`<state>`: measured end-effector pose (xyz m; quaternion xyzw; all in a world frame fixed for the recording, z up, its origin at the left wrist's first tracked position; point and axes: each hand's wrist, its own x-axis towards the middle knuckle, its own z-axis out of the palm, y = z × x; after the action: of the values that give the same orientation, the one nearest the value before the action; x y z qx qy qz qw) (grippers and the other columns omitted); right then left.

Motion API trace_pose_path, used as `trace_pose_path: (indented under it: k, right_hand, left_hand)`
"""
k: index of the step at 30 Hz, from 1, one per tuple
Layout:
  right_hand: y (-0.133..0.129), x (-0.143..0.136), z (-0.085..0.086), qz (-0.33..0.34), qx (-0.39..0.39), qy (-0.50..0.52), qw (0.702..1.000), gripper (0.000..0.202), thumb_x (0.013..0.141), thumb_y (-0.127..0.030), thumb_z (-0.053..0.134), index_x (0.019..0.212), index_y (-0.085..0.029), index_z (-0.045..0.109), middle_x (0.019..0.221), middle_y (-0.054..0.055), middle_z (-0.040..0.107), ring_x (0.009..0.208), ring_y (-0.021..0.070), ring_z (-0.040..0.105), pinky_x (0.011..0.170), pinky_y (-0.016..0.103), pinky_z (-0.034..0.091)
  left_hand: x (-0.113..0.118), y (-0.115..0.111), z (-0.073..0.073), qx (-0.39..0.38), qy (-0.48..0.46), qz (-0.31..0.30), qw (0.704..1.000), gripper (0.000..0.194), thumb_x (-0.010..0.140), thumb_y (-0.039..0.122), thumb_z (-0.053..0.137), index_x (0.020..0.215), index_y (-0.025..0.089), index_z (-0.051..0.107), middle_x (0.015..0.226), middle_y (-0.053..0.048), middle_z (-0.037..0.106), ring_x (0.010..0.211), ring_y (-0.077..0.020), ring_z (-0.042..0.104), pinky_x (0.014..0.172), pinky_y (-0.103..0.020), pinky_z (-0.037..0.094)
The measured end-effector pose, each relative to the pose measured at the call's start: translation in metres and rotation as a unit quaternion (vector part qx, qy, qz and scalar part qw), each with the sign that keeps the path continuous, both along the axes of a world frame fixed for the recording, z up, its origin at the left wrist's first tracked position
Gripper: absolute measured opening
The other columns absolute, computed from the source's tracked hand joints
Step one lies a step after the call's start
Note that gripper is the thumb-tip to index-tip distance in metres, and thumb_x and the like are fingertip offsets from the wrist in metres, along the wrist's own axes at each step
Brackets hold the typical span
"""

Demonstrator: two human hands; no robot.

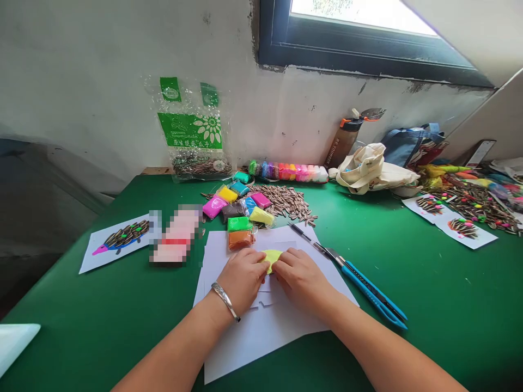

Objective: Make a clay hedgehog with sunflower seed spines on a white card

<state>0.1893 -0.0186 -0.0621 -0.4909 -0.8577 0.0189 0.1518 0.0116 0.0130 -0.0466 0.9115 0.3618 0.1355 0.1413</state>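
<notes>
A flat piece of yellow clay [272,260] lies on white paper [237,348] between my two hands. My left hand [244,276], with a silver bracelet at the wrist, has its fingers bent onto the clay's left side. On the right side, my right hand [300,275] holds the clay with its fingers curled. The fingertips of both hands are partly hidden. Just beyond them lie small packets of coloured clay, among them an orange-brown one [241,239] and a green one [239,224].
Sunflower seeds [286,201] are heaped behind the packets. A black pen [300,233] and a blue cutter [373,296] lie at the right. A seed bag [192,133], brown bottle [343,142] and cloth bag [368,171] stand along the wall. A hedgehog picture [122,239] lies left.
</notes>
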Motion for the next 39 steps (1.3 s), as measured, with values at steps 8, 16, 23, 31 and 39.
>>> trace_pose_path:
  k: [8,16,23,31,39]
  right_hand:
    - [-0.002,0.0,0.001,-0.005,-0.018,0.03,0.999,0.018,0.086,-0.01,0.049,0.072,-0.016,0.059,0.072,0.004,0.055,0.07,0.0149,0.042,0.063,0.027,0.028]
    - [-0.005,-0.012,0.0,-0.018,0.005,0.011,1.0,0.015,0.083,-0.01,0.05,0.081,-0.018,0.062,0.077,0.006,0.058,0.073,0.0178,0.043,0.062,0.03,0.027]
    - [-0.006,-0.013,-0.002,-0.012,0.005,0.038,0.999,0.016,0.086,-0.012,0.048,0.081,-0.018,0.062,0.078,0.005,0.057,0.073,0.0168,0.044,0.064,0.029,0.029]
    - [-0.005,-0.015,-0.006,-0.02,0.024,0.029,0.999,0.012,0.084,-0.011,0.051,0.08,-0.018,0.06,0.076,0.005,0.057,0.071,0.017,0.043,0.062,0.029,0.028]
    - [-0.006,-0.019,-0.007,-0.031,0.024,0.02,0.999,0.012,0.08,-0.009,0.052,0.076,-0.017,0.059,0.073,0.004,0.056,0.07,0.0163,0.042,0.061,0.028,0.029]
  left_hand:
    - [-0.002,0.001,0.0,-0.026,-0.012,-0.003,1.0,0.025,0.077,0.0,0.046,0.077,0.018,0.064,0.089,-0.003,0.065,0.091,-0.02,0.053,0.083,-0.034,0.045]
    - [-0.005,0.002,-0.002,-0.043,-0.026,-0.006,0.999,0.038,0.071,-0.004,0.044,0.09,0.02,0.067,0.102,-0.003,0.066,0.098,-0.022,0.053,0.088,-0.037,0.045]
    - [-0.005,0.002,0.0,-0.044,-0.015,-0.002,0.999,0.039,0.07,-0.004,0.044,0.089,0.02,0.069,0.106,-0.004,0.066,0.1,-0.0226,0.054,0.091,-0.038,0.046]
    - [-0.007,0.004,-0.002,-0.036,-0.023,-0.005,0.999,0.043,0.071,-0.003,0.045,0.097,0.021,0.069,0.107,-0.004,0.066,0.102,-0.0224,0.055,0.093,-0.038,0.046]
    - [-0.007,0.006,-0.003,-0.039,-0.028,-0.003,0.999,0.044,0.071,-0.004,0.045,0.097,0.022,0.069,0.106,-0.004,0.067,0.102,-0.0213,0.056,0.093,-0.037,0.046]
